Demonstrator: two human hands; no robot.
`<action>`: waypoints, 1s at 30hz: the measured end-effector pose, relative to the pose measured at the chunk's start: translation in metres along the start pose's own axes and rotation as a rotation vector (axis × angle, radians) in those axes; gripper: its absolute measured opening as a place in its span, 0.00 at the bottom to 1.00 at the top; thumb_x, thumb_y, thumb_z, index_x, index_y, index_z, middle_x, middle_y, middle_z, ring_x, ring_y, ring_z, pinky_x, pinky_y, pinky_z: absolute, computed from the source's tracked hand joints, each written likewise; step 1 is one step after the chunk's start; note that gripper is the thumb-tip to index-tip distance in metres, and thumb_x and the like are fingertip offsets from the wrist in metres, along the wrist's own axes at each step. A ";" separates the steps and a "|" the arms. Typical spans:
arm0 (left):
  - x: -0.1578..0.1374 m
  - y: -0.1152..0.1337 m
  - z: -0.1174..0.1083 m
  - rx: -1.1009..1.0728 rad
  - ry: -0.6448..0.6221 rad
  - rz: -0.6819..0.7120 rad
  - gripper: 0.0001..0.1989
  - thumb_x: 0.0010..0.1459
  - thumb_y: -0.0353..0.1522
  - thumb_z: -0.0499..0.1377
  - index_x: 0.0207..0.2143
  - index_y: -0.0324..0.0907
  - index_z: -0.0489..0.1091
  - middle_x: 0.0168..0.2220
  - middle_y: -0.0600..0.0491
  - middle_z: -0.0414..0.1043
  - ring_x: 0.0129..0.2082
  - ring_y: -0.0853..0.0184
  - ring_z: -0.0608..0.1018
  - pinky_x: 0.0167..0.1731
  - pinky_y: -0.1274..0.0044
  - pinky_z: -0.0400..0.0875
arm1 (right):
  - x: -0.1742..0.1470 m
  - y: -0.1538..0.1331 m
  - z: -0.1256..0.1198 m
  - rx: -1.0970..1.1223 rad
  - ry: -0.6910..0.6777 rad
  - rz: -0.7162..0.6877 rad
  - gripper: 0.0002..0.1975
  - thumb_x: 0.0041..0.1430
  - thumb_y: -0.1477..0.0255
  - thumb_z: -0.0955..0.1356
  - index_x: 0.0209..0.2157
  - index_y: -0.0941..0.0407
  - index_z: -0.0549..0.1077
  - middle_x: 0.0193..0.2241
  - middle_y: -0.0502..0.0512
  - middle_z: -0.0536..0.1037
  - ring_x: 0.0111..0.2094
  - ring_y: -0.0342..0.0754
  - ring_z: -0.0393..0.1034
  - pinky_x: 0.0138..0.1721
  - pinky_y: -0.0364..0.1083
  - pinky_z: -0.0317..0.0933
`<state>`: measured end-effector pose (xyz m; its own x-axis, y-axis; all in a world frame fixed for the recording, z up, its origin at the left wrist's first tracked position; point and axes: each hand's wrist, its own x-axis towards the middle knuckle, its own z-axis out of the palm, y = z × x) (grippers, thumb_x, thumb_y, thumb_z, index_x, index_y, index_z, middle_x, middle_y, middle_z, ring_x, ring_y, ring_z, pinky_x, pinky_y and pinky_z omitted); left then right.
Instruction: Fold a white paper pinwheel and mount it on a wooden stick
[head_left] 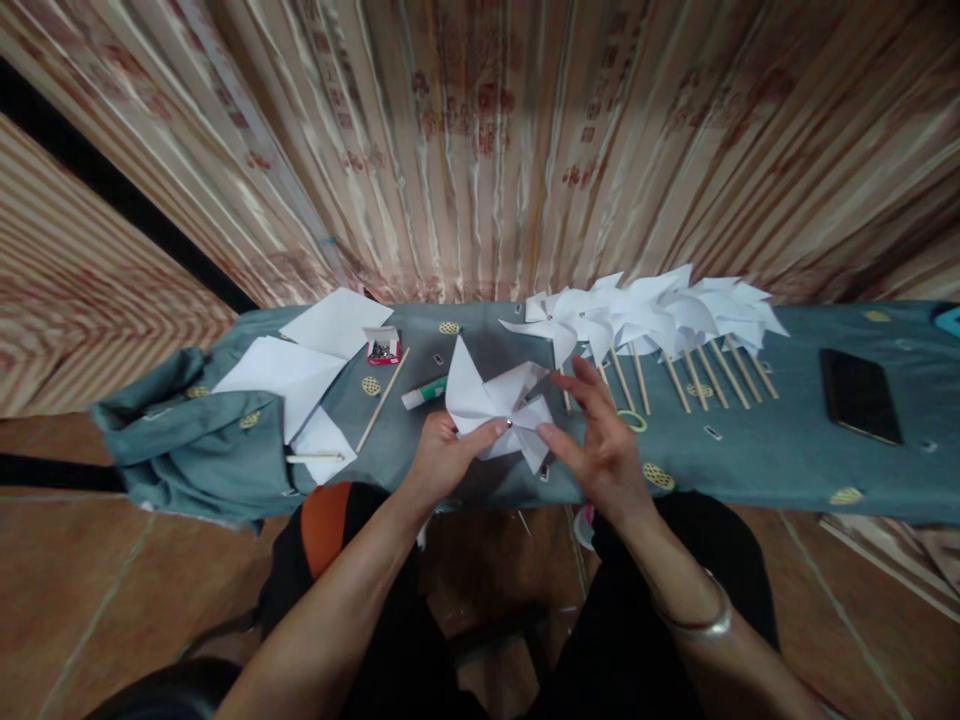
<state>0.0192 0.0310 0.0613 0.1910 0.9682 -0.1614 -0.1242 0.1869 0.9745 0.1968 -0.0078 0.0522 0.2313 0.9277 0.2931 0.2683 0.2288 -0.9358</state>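
A white paper pinwheel (499, 402) with a small metal pin at its centre is raised over the cloth-covered table, between my hands. My left hand (446, 455) pinches it from the lower left, the thumb pressed beside the pin. My right hand (604, 440) is at its right side with fingers spread; the thumb tip meets or nearly meets a blade's edge. Just behind the left hand lies a glue stick (424, 393) with a green part. A bare wooden stick (382, 400) rests farther left, near a small open red box (383, 346) of metal pins.
Several finished pinwheels (652, 318) on wooden sticks lie overlapping at the back right. A pale green ring (632, 421) is by my right hand, and a dark phone (860, 396) lies far right. White paper pieces (281, 380) and bunched cloth (195, 430) occupy the left end.
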 end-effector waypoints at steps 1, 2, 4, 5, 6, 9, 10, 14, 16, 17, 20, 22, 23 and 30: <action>0.001 0.000 -0.001 -0.018 0.015 0.000 0.17 0.38 0.39 0.72 0.30 0.37 0.80 0.31 0.48 0.81 0.29 0.66 0.78 0.33 0.75 0.72 | 0.003 0.003 -0.003 0.051 0.039 0.043 0.27 0.49 0.63 0.74 0.52 0.49 0.71 0.65 0.57 0.60 0.66 0.57 0.51 0.64 0.58 0.48; 0.001 0.000 -0.002 -0.039 0.022 -0.004 0.18 0.38 0.39 0.72 0.30 0.37 0.80 0.32 0.48 0.81 0.29 0.66 0.78 0.34 0.75 0.72 | 0.006 0.007 -0.006 0.112 0.045 0.100 0.30 0.48 0.61 0.75 0.54 0.50 0.70 0.63 0.58 0.63 0.65 0.57 0.54 0.63 0.58 0.51; 0.001 -0.001 -0.002 -0.082 0.016 -0.027 0.18 0.37 0.39 0.72 0.30 0.38 0.80 0.32 0.48 0.81 0.30 0.66 0.78 0.34 0.76 0.72 | 0.010 0.013 -0.008 0.269 -0.055 0.246 0.31 0.47 0.55 0.74 0.52 0.51 0.72 0.56 0.59 0.72 0.59 0.58 0.64 0.58 0.57 0.59; 0.001 -0.002 -0.001 -0.101 0.006 -0.043 0.18 0.36 0.39 0.73 0.30 0.38 0.80 0.32 0.49 0.81 0.29 0.67 0.77 0.33 0.76 0.72 | 0.011 0.014 -0.008 0.357 -0.145 0.324 0.30 0.47 0.52 0.74 0.49 0.52 0.74 0.52 0.60 0.76 0.55 0.58 0.69 0.55 0.56 0.62; 0.001 -0.003 0.000 -0.113 -0.008 -0.061 0.18 0.36 0.39 0.73 0.30 0.39 0.80 0.32 0.49 0.81 0.29 0.67 0.77 0.33 0.76 0.72 | 0.012 0.014 -0.006 0.440 -0.237 0.399 0.30 0.46 0.49 0.73 0.46 0.53 0.76 0.47 0.60 0.79 0.49 0.58 0.73 0.51 0.55 0.66; 0.000 -0.005 0.004 -0.115 -0.043 -0.095 0.18 0.36 0.38 0.73 0.30 0.38 0.80 0.31 0.49 0.80 0.28 0.68 0.77 0.32 0.76 0.71 | 0.012 0.009 0.002 0.597 -0.389 0.563 0.27 0.40 0.49 0.75 0.35 0.56 0.80 0.34 0.59 0.83 0.36 0.55 0.77 0.40 0.51 0.71; -0.001 -0.005 0.005 -0.105 -0.053 -0.099 0.18 0.37 0.38 0.73 0.30 0.37 0.80 0.31 0.49 0.80 0.27 0.68 0.77 0.32 0.76 0.71 | 0.011 0.007 0.005 0.610 -0.382 0.589 0.24 0.38 0.52 0.77 0.31 0.56 0.80 0.30 0.57 0.82 0.32 0.53 0.77 0.37 0.49 0.71; -0.001 -0.006 0.006 -0.066 -0.067 -0.082 0.17 0.36 0.38 0.73 0.29 0.36 0.80 0.29 0.49 0.80 0.26 0.68 0.76 0.31 0.76 0.71 | 0.011 0.002 0.011 0.576 -0.261 0.591 0.14 0.36 0.63 0.79 0.25 0.55 0.79 0.23 0.49 0.80 0.24 0.44 0.72 0.29 0.44 0.67; 0.000 -0.007 0.005 -0.051 -0.067 -0.068 0.17 0.36 0.38 0.73 0.29 0.36 0.80 0.29 0.49 0.80 0.26 0.68 0.76 0.31 0.77 0.71 | 0.011 0.002 0.011 0.535 -0.245 0.567 0.13 0.36 0.65 0.79 0.25 0.54 0.79 0.22 0.48 0.80 0.23 0.44 0.71 0.28 0.43 0.66; 0.000 -0.008 0.005 -0.039 -0.068 -0.063 0.17 0.36 0.39 0.72 0.29 0.36 0.80 0.29 0.49 0.80 0.26 0.68 0.77 0.31 0.76 0.71 | 0.011 0.003 0.011 0.514 -0.248 0.554 0.13 0.35 0.66 0.79 0.26 0.54 0.79 0.23 0.48 0.80 0.24 0.44 0.72 0.29 0.44 0.66; 0.001 -0.010 0.004 0.003 -0.083 -0.044 0.17 0.38 0.39 0.71 0.29 0.36 0.80 0.30 0.48 0.80 0.27 0.66 0.77 0.31 0.75 0.72 | 0.010 0.003 0.011 0.484 -0.256 0.519 0.15 0.35 0.67 0.79 0.29 0.53 0.80 0.27 0.49 0.81 0.27 0.46 0.74 0.33 0.46 0.68; 0.001 -0.012 0.003 0.028 -0.093 -0.023 0.17 0.39 0.40 0.71 0.30 0.37 0.80 0.30 0.48 0.80 0.28 0.65 0.78 0.31 0.75 0.73 | 0.009 0.004 0.011 0.469 -0.258 0.497 0.15 0.36 0.66 0.79 0.30 0.53 0.80 0.28 0.49 0.82 0.29 0.48 0.75 0.35 0.48 0.69; 0.002 -0.013 0.002 0.043 -0.092 -0.012 0.17 0.40 0.40 0.71 0.30 0.37 0.80 0.30 0.48 0.80 0.28 0.65 0.78 0.30 0.75 0.73 | 0.009 0.006 0.011 0.451 -0.257 0.480 0.15 0.38 0.66 0.79 0.30 0.53 0.80 0.28 0.50 0.82 0.28 0.48 0.75 0.35 0.48 0.69; 0.006 -0.021 -0.003 0.159 -0.048 0.022 0.15 0.41 0.40 0.69 0.26 0.36 0.79 0.26 0.52 0.78 0.25 0.67 0.75 0.27 0.77 0.70 | 0.008 0.018 0.013 0.324 -0.256 0.377 0.14 0.42 0.62 0.77 0.31 0.55 0.81 0.28 0.52 0.82 0.28 0.48 0.74 0.32 0.46 0.68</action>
<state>0.0204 0.0329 0.0395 0.2368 0.9620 -0.1360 0.0264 0.1336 0.9907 0.1919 0.0076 0.0348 0.0102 0.9956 -0.0928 -0.0991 -0.0913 -0.9909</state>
